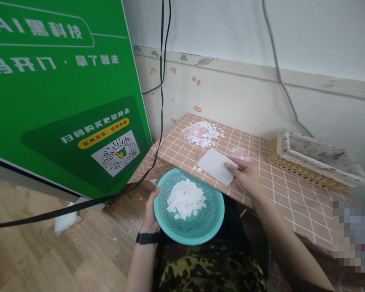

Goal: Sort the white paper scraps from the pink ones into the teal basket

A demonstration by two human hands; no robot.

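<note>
My left hand (151,213) grips the rim of a turquoise plastic colander (213,221) at its left side. In the colander lies a heap of small white paper pieces (186,198). The colander is just below the table's front edge. Between thumb and fingers of my right hand (245,172) is a flat white scraper card (215,164), low over the tabletop near that edge. A few loose paper bits (197,168) lie at its left. Behind it, a pile of white and pink paper pieces (202,134) rests on the table, with a smaller pinkish pile (239,153) to the right.
A brown checked cloth covers the table (280,198). At its right back stands a cloth-lined wicker basket (310,170). A large green cabinet (61,93) is on the left, a black cable (162,101) hanging before it. A white bag (67,219) lies on the wooden floor.
</note>
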